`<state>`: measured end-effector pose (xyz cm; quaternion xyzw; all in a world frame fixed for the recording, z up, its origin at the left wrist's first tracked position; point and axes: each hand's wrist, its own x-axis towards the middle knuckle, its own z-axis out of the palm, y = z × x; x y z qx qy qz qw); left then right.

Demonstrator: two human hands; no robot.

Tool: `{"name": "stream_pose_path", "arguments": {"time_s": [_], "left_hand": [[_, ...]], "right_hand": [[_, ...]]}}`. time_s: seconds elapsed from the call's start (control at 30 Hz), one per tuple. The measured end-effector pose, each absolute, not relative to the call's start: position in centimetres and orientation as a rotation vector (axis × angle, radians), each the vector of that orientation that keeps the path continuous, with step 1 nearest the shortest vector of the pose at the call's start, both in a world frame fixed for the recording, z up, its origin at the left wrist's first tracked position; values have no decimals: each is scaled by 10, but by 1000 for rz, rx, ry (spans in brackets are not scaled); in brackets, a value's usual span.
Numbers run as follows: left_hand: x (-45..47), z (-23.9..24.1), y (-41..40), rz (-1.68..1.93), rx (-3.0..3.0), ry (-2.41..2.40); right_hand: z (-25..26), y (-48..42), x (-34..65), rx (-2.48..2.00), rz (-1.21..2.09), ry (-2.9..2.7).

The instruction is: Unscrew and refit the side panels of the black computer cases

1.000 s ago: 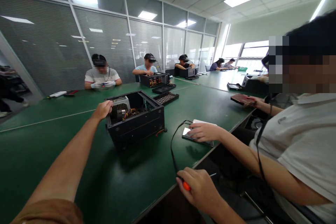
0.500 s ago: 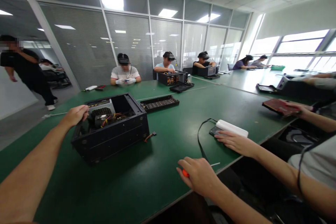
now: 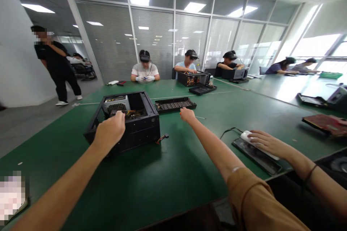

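well, btm-left corner is a blurred patch, can't tell what it is. left hand clamps the near rim of the open pc case on the green table, fingertips hidden behind the knuckles. right hand is fisted round a screwdriver, handle mostly covered, just in front of a black tray. far right, a co-worker's hand lies on a white device, partly covering it.

Screwdriver — handle hidden inside right hand.
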<state>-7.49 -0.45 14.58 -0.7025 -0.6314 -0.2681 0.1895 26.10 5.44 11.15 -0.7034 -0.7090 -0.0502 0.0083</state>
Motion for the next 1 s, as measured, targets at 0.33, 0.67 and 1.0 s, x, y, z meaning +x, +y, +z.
{"name": "stream_pose_path", "arguments": {"time_s": [0.33, 0.67, 1.0], "left_hand": [[-128, 119, 13, -824, -1739, -1738], [-218, 134, 34, -1096, -1733, -1875], [-282, 133, 61, -1059, -1665, -1931]], "right_hand": [[52, 124, 264, -2123, -149, -2138], [43, 165, 255, -2021, -218, -2259], [46, 101, 240, -1684, -361, -2637]]}}
